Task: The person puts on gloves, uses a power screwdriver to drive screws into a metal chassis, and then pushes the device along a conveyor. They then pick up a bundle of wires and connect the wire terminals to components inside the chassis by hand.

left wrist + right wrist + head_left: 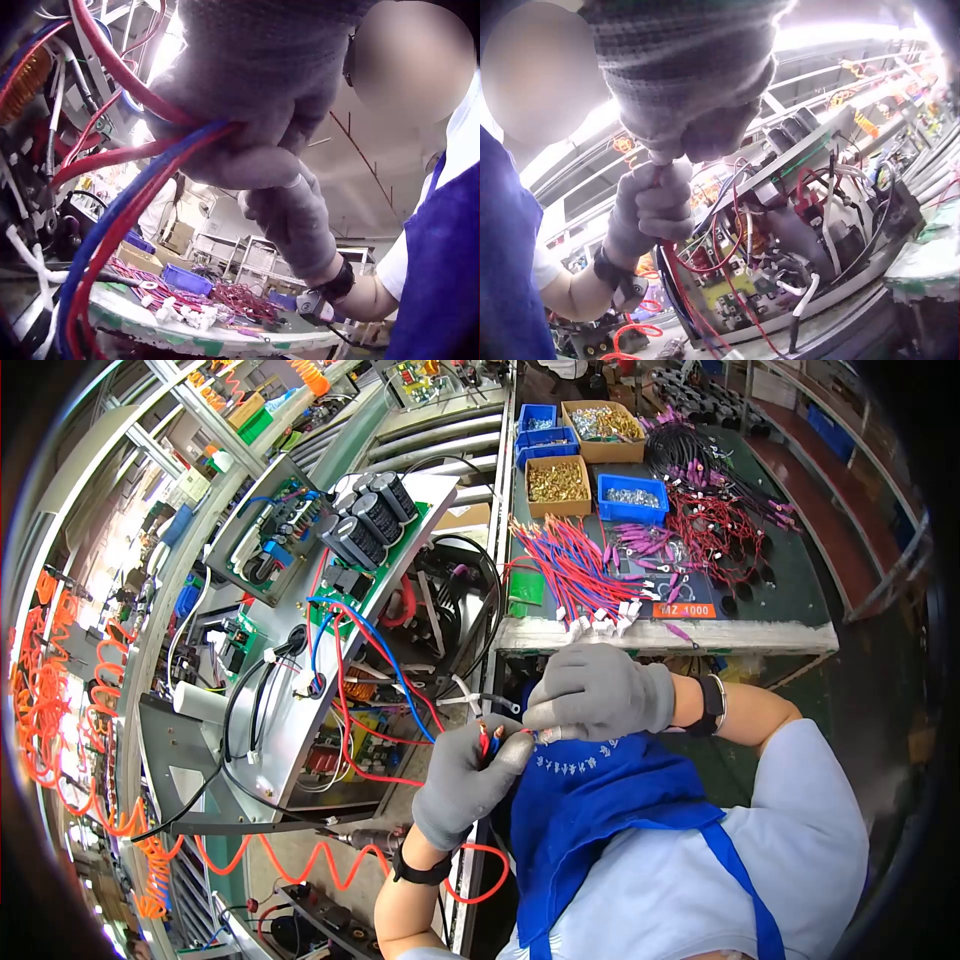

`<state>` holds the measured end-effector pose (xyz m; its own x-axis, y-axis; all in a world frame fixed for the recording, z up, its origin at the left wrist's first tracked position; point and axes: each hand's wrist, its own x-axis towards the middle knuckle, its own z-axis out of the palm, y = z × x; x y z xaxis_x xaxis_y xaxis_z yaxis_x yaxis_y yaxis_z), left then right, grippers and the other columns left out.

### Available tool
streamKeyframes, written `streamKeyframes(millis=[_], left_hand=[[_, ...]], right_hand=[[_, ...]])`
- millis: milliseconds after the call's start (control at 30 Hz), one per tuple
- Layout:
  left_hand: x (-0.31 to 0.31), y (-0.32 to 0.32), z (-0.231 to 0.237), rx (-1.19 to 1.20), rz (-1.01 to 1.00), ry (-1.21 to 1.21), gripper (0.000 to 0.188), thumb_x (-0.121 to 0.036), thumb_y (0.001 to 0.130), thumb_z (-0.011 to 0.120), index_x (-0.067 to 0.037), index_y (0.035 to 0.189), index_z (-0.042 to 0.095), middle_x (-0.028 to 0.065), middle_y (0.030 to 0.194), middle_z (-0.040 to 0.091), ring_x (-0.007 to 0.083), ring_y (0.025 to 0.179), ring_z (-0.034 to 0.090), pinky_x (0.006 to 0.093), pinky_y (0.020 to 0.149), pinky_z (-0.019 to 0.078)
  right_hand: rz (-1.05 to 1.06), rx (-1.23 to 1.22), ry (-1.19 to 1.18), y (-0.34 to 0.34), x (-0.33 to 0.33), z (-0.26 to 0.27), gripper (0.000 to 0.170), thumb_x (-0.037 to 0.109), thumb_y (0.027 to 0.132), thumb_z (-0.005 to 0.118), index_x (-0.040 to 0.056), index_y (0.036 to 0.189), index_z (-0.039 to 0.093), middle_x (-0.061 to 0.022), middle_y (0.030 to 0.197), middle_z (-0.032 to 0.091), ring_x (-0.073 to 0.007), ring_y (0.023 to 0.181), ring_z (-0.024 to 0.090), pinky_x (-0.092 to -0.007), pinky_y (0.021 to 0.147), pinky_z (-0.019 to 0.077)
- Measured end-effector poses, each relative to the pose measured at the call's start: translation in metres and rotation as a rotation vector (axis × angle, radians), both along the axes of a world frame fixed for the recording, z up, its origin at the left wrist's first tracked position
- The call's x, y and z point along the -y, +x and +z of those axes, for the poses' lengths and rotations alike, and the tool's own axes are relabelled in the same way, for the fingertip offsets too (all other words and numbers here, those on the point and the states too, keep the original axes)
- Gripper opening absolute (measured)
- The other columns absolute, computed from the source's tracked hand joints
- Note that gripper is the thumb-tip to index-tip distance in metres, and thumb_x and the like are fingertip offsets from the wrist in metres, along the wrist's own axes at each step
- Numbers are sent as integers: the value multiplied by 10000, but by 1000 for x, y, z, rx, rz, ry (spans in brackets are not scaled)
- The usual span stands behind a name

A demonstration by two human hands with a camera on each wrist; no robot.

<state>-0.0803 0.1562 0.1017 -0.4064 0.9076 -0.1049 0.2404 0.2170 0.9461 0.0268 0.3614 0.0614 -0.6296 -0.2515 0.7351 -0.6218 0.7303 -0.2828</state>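
Grey-gloved, my left hand [468, 775] grips a bundle of red and blue wires [405, 680] close to their ends. The left wrist view shows the red and blue wires [105, 225] running out of that hand [240, 97]. My right hand [600, 690] meets it at the wire ends and pinches a small piece between thumb and fingers; the fingertips hide most of it. In the right wrist view, the right hand [690, 90] is just above the left hand [656, 202], which is closed round a red wire.
An open metal unit with a green circuit board [385, 565] and black capacitors [375, 515] stands at left. Beyond the hands, a bench edge [680, 637] carries cable bundles [580, 575] and a blue bin [632, 500]. An orange coiled hose [320, 875] hangs below.
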Motion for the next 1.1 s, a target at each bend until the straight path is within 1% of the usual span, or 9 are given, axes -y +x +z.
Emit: streamKeyframes(millis=[33, 167, 267, 400, 533, 733, 867, 967, 1100], left_hand=[[1, 0, -8, -87, 12, 12, 186, -185, 924, 664, 0, 951, 666, 3, 615, 595, 62, 567, 539, 264, 527, 441], [-6, 16, -19, -704, 14, 214, 184, -190, 912, 677, -11, 952, 672, 32, 571, 580, 70, 533, 545, 281, 497, 436], [-3, 12, -14, -363, 52, 118, 178, -184, 915, 672, -11, 949, 690, 38, 600, 609, 62, 559, 563, 262, 523, 451], [1, 1, -2, -100, 100, 36, 215, -190, 940, 639, 22, 944, 680, 34, 656, 637, 57, 611, 576, 242, 573, 466], [-2, 0, -1, -58, 54, 34, 229, -197, 944, 632, 27, 940, 676, 32, 661, 640, 65, 606, 575, 258, 567, 465], [-3, 6, -19, -337, 105, 76, 181, -215, 920, 645, -42, 936, 694, 101, 636, 618, 153, 520, 578, 294, 537, 465], [-4, 7, -30, -725, 42, 173, 191, -224, 911, 666, -50, 982, 695, 100, 622, 602, 143, 525, 594, 297, 525, 459], [0, 1, -23, -148, 79, 82, 208, -209, 930, 652, -13, 989, 685, 44, 628, 615, 85, 555, 579, 290, 517, 449], [0, -6, 7, 97, 65, -26, 214, -189, 961, 616, 11, 937, 687, -22, 659, 587, 37, 573, 534, 212, 521, 423]], right_hand=[[29, -33, 20, -2, -1, -2, 240, 193, 833, 673, 93, 1052, 670, -82, 860, 630, -243, 719, 623, -387, 635, 513], [-63, 994, -727, 8, 18, 2, 197, 220, 880, 590, 46, 931, 666, -104, 740, 619, -159, 628, 599, -336, 581, 484], [-50, 1291, -1065, 5, 25, 0, 208, 182, 900, 548, 10, 916, 665, -128, 727, 621, -159, 620, 598, -328, 588, 479], [-281, 99, -338, 17, 25, 8, 212, 119, 887, 592, 77, 1072, 688, -104, 829, 628, -290, 711, 608, -361, 656, 502], [-267, 51, -54, 14, 28, 4, 263, 180, 840, 668, 121, 1095, 683, -65, 908, 613, -258, 791, 611, -408, 664, 503], [-204, 298, -138, 8, 18, -9, 220, 282, 915, 610, 100, 1017, 681, -49, 797, 594, -205, 672, 592, -345, 619, 502], [118, 1434, -920, 8, 7, 9, 395, 381, 976, 509, 19, 948, 664, -3, 787, 586, -62, 636, 521, -220, 546, 449], [330, 1371, -1142, 13, 5, 17, 407, 378, 977, 504, 3, 968, 662, -9, 796, 598, -76, 651, 547, -231, 568, 464], [-123, 279, -170, 7, 7, 5, 313, 324, 921, 600, 73, 1103, 645, -74, 860, 622, -241, 732, 627, -355, 631, 512]])
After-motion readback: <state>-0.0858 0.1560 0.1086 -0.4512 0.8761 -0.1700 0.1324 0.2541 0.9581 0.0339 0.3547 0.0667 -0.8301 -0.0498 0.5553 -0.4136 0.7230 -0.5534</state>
